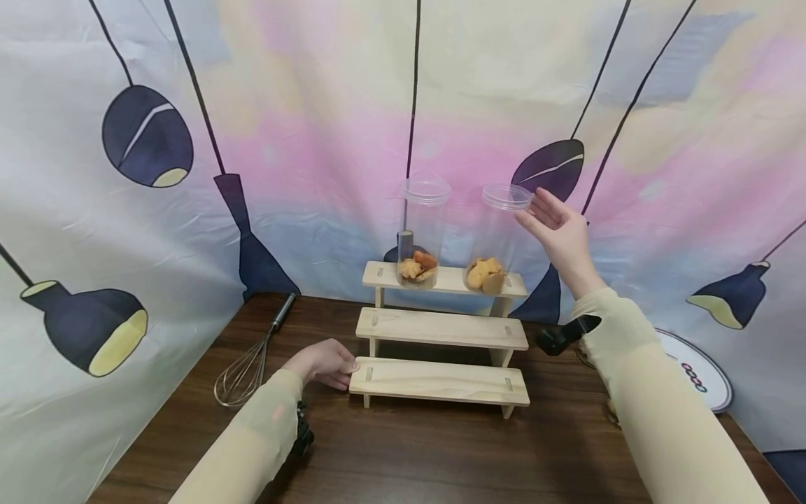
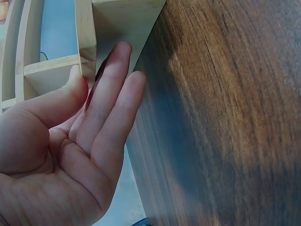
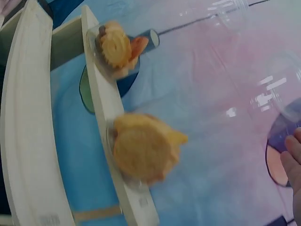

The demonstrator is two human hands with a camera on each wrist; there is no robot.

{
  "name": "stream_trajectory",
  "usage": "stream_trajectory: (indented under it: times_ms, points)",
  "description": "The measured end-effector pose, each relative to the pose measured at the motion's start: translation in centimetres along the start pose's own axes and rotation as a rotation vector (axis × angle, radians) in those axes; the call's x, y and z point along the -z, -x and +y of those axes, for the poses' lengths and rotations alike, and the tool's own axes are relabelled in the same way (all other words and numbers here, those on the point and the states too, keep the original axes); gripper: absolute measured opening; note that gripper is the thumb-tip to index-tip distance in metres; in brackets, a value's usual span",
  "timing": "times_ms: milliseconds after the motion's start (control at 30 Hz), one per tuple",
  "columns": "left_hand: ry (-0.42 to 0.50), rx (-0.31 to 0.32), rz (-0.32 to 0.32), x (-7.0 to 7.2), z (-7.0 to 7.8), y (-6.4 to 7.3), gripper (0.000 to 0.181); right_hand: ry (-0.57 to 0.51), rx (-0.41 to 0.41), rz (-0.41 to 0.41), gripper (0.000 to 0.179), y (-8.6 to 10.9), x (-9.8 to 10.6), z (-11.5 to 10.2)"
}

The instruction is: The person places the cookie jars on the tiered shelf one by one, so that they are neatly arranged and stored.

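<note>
A three-step wooden display stand (image 1: 441, 381) is on the dark table. My left hand (image 1: 324, 362) pinches the left end of its lowest step. In the left wrist view, the thumb of the left hand (image 2: 80, 136) lies on one face of the board, with fingers behind it. Two clear lidded jars of cookies occupy the top step: a left jar (image 1: 418, 234) and a right jar (image 1: 494, 241). Beside the right jar's lid is my right hand (image 1: 560, 234), thumb and fingers extended; whether they touch it I cannot tell. Only fingertips of the right hand (image 3: 294, 160) show in the right wrist view.
A wire whisk (image 1: 252, 360) lies left of the stand. At the right, a white oval item (image 1: 695, 371) with a dark rim is partly hidden behind my right sleeve. A lamp-patterned cloth (image 1: 327, 140) hangs directly behind the table.
</note>
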State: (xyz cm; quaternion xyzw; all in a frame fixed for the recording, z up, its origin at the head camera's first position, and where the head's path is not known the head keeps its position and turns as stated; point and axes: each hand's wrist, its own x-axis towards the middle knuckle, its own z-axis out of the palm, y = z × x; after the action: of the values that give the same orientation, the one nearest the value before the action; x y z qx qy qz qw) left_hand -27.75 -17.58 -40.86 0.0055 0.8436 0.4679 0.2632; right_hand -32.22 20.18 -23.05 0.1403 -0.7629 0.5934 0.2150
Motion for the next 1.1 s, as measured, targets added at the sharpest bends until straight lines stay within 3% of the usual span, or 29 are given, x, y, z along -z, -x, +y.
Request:
stream_trajectory:
  times_ms: [400, 733, 1100]
  points:
    - [0.015, -0.008, -0.020, 0.0, 0.0, -0.1, 0.031, 0.133, -0.050, -0.078, 0.067, 2.1, 5.6, 2.2]
    - [0.025, -0.005, -0.036, 0.5, 0.0, 0.2, 0.035, 0.296, -0.104, -0.066, 0.063, 4.3, 9.5, 3.9]
    - [0.026, -0.003, -0.043, 0.4, 0.1, 0.2, 0.034, 0.330, -0.140, -0.067, 0.060, 7.4, 14.2, 6.7]
